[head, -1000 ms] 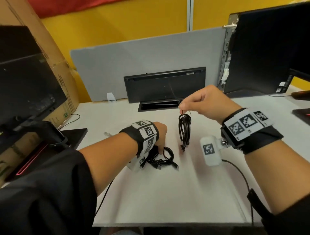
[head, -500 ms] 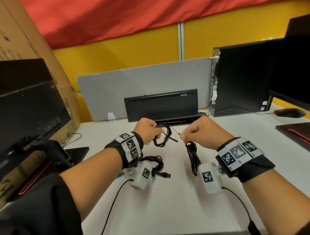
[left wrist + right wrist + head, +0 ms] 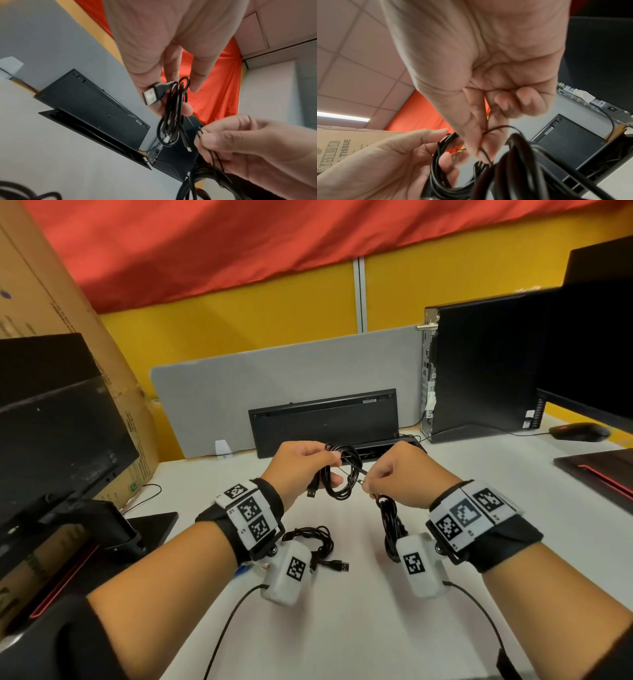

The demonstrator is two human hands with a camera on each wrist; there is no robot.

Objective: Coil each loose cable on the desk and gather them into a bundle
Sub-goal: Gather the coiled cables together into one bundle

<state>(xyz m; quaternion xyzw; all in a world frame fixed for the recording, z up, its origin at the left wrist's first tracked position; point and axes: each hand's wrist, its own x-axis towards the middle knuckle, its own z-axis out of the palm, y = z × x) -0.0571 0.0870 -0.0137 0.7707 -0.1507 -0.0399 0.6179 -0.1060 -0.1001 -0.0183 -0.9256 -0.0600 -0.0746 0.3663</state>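
My left hand point(image 3: 308, 463) holds a small coiled black USB cable point(image 3: 340, 477) point(image 3: 171, 115) above the white desk point(image 3: 359, 628), its USB plug point(image 3: 151, 96) hanging by my palm. My right hand point(image 3: 394, 474) pinches a thin black wire tie point(image 3: 496, 128) between thumb and forefinger. A second black coil point(image 3: 388, 525) point(image 3: 522, 169) hangs from that tie below the hand. The two hands are close together, almost touching. A third coiled black cable point(image 3: 317, 542) with a USB plug lies on the desk under my left wrist.
A black keyboard point(image 3: 325, 419) leans on the grey divider point(image 3: 274, 385) behind a cable slot point(image 3: 387, 445). A black computer tower point(image 3: 486, 364) and mouse point(image 3: 579, 432) stand at right, a monitor point(image 3: 58, 433) and cardboard box point(image 3: 68, 313) at left.
My left hand lifted one coil off the desk pile and raised it towards the right hand. The right hand with its hanging coil moved left to meet it. The head view tilted up.
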